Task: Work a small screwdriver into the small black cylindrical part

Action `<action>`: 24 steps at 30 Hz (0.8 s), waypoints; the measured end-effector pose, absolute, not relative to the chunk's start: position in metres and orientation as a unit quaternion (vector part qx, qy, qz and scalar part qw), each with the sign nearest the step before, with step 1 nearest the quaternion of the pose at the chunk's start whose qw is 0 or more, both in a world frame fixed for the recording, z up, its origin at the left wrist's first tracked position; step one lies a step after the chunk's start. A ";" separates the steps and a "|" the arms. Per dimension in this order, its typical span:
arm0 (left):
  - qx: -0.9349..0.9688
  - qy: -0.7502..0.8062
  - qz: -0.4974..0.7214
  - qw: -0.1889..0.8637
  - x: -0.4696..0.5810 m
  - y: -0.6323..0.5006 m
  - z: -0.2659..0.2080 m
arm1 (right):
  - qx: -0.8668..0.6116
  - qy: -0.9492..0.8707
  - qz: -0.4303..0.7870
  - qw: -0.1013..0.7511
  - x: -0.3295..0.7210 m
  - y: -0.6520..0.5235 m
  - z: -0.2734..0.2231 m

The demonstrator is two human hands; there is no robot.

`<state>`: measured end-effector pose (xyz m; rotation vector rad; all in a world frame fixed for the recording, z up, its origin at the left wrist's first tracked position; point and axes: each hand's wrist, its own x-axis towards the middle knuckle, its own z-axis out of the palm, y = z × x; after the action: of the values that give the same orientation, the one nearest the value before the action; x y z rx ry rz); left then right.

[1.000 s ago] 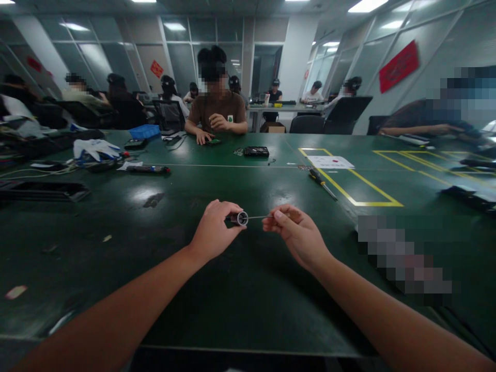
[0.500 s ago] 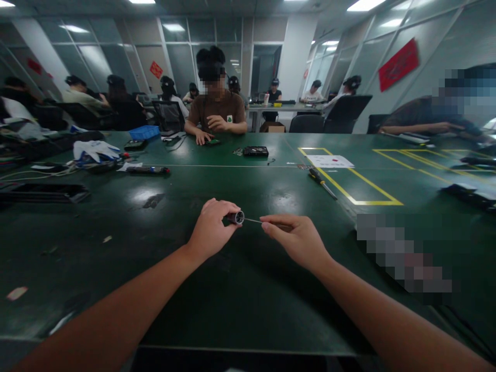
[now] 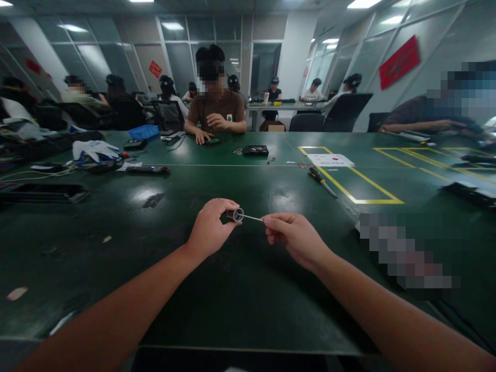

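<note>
My left hand (image 3: 211, 227) grips a short dark cylinder (image 3: 235, 215) between thumb and fingers. Its open end, with a silvery rim, faces right. A thin metal rod-like tool (image 3: 252, 218) is pinched in my right hand (image 3: 292, 235), and its tip reaches into the cylinder's open end. The fingers hide the rest of this tool, so its exact kind cannot be made out. Both hands are raised over the green table (image 3: 240, 305), with their forearms stretched out from the lower corners.
A yellow-and-black screwdriver (image 3: 323, 182) lies to the right, near a white paper (image 3: 330, 160) and yellow tape. A black device (image 3: 256, 150) sits farther back. Gloves (image 3: 95, 151) and a blue bin (image 3: 143, 132) are at left. A co-worker (image 3: 215, 108) sits opposite.
The thin tool's tip now sits inside the cylinder's opening, where before it was at the rim. My right fingers have shifted their grip, and the cylinder has moved slightly up and left.
</note>
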<state>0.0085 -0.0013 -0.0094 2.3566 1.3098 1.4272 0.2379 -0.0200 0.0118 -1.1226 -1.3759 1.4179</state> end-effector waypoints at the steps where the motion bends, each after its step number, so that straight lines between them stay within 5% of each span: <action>1: 0.770 0.433 0.466 0.044 0.008 -0.001 -0.009 | -0.436 -0.544 0.570 0.435 0.239 -0.019 0.011; 24: 0.791 0.433 0.429 0.048 0.012 -0.007 -0.003 | -0.499 -0.720 0.281 0.391 0.240 -0.029 0.016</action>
<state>0.0121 -0.0073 -0.0033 2.4120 1.3210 1.3093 0.2402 -0.0286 0.0159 -1.2684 -1.8284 0.7150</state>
